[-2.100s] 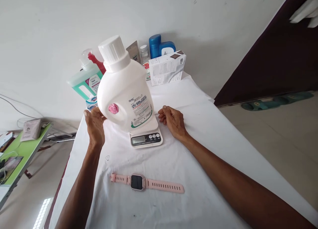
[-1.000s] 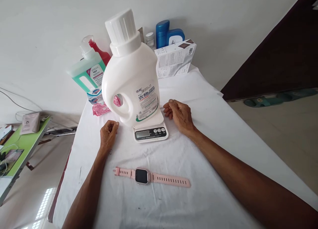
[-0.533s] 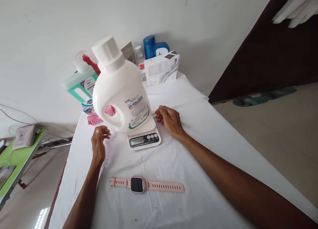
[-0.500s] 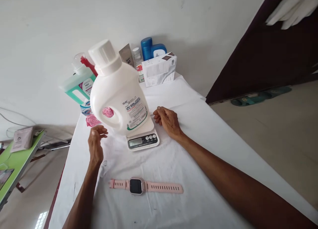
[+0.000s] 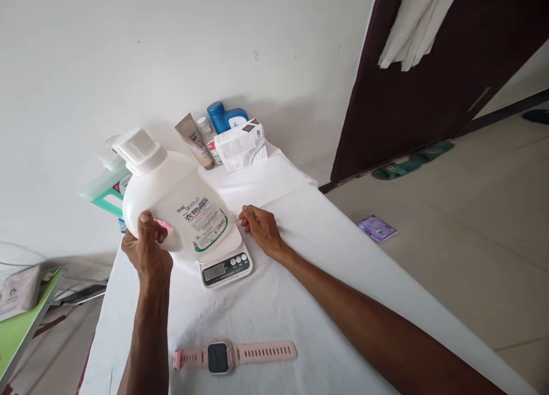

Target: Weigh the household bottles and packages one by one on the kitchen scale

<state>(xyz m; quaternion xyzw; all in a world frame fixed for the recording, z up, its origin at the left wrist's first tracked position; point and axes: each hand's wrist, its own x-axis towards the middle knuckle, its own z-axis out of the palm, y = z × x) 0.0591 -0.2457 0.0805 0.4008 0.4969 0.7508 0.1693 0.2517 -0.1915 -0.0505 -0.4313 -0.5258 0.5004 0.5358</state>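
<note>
Two bare hands work over a white cloth-covered table [image 5: 326, 280]. The left hand [image 5: 147, 253] is wrapped around the moulded handle of a large white plastic detergent jug [image 5: 171, 200], thumb up on the smooth shoulder, fingers curled through the handle hole. The jug leans to the left, its ribbed screw cap [image 5: 138, 149] pointing up and away, its base on the platform of a small white kitchen scale [image 5: 223, 262]. A glossy printed label with green trim faces the near side. The right hand [image 5: 260, 228] rests loosely curled on the cloth just right of the scale, holding nothing, knuckles bent.

Nearer, a pink smartwatch [image 5: 234, 355] lies flat, its rubbery perforated strap stretched straight and its square dark face up. Behind the jug on the left, a translucent green bottle [image 5: 103, 186] shows partly. At the far end against the wall stand a tan squeeze tube [image 5: 194, 140], a small clear bottle [image 5: 206, 133], a blue capped container [image 5: 225, 116] and a white cardboard box [image 5: 241, 146]. A purple packet [image 5: 377, 228] lies on the tiled floor to the right.
</note>
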